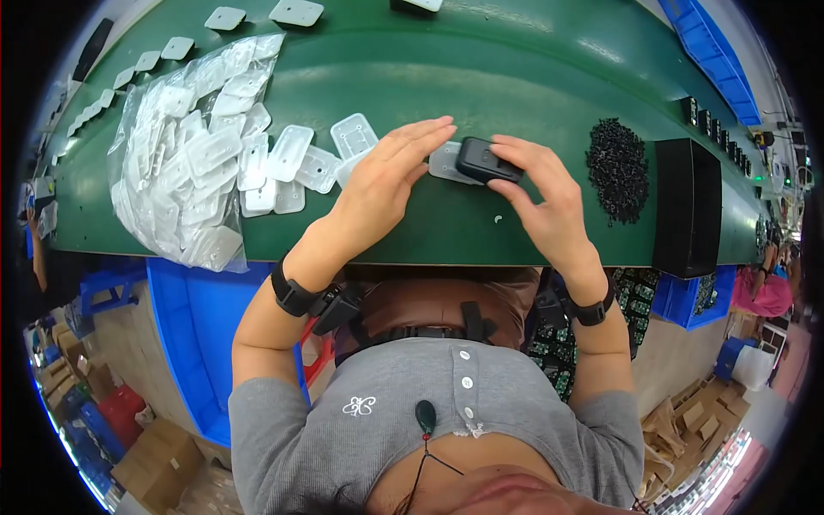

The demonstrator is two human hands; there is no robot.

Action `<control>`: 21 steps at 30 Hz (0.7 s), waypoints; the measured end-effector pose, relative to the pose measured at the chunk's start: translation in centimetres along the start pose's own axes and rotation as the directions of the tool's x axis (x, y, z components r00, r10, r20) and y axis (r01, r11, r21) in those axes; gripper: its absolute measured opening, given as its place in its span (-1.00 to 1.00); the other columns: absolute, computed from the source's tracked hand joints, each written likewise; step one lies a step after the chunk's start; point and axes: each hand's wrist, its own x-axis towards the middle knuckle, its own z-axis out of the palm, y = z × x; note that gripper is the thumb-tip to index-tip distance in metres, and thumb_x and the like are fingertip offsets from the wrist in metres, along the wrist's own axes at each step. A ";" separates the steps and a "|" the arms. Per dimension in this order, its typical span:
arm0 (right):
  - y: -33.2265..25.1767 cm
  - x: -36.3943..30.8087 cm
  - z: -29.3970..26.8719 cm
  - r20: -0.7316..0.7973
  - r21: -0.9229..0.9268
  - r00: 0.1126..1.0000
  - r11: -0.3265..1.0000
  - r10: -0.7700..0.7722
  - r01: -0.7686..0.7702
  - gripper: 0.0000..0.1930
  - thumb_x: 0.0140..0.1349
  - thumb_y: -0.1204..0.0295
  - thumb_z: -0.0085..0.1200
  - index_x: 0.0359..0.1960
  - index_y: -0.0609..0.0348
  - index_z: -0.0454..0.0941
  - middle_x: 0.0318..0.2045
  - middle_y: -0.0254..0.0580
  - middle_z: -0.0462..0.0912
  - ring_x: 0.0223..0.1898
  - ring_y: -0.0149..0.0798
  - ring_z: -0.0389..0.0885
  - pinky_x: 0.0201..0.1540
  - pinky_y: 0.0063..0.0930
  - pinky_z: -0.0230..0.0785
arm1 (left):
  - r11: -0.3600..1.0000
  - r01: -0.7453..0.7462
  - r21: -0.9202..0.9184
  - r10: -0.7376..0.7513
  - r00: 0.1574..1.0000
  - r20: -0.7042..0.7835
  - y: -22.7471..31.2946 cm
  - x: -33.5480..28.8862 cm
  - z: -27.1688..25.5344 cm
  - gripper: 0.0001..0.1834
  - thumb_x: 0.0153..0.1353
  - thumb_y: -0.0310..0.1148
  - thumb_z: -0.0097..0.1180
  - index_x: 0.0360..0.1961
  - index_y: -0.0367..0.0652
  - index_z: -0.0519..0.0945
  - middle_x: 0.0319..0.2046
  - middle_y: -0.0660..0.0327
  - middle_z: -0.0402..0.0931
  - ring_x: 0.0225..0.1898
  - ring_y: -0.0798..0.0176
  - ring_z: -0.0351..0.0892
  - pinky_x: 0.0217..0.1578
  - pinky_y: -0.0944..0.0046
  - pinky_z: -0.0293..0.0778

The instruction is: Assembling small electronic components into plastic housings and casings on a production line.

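Both my hands meet on the green table (515, 69): right hand (541, 193) grips a black part (487, 160), left hand (386, 176) flat, fingers loose, touching a white plate (446, 161)

We note both forearms entering from below, bent at the elbows, a dark band on each wrist. Left hand (378, 184) lies flat, fingers (425, 133) straight and together. Right hand (545, 197) is curled, its fingertips pinching inward.
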 end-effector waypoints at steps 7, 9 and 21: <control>0.6 1.3 2.4 0.113 0.005 0.993 0.999 -0.043 0.043 -0.61 -0.04 0.61 0.24 -0.09 0.20 0.56 -0.06 -0.10 0.60 -0.04 -0.09 0.55 0.00 -0.34 0.43 | 0.986 -0.024 0.162 0.015 0.998 0.056 -1.4 -1.3 0.5 -0.45 0.02 -0.69 -0.10 0.11 -0.21 0.45 0.14 0.08 0.40 0.17 0.05 0.38 0.12 0.14 0.35; 0.5 1.1 2.8 0.102 -0.008 0.993 0.999 -0.053 0.054 -0.61 -0.04 0.62 0.23 -0.09 0.20 0.56 -0.06 -0.10 0.59 -0.05 -0.09 0.55 -0.01 -0.33 0.43 | 0.976 -0.030 0.216 0.016 0.998 0.065 -1.4 -1.4 0.4 -0.46 0.00 -0.67 -0.08 0.10 -0.21 0.45 0.14 0.10 0.40 0.17 0.05 0.38 0.12 0.15 0.35; 1.5 3.1 1.1 0.297 0.288 0.926 0.902 0.234 -0.320 -0.55 -0.01 0.55 0.27 -0.02 0.25 0.48 -0.13 -0.17 0.61 -0.05 -0.30 0.54 0.03 -0.44 0.37 | 0.837 -0.094 0.539 0.131 0.991 -0.029 -0.2 0.0 2.6 -0.57 -0.04 -0.43 0.05 -0.09 -0.38 0.48 -0.10 0.00 0.48 -0.09 0.04 0.50 -0.11 0.16 0.43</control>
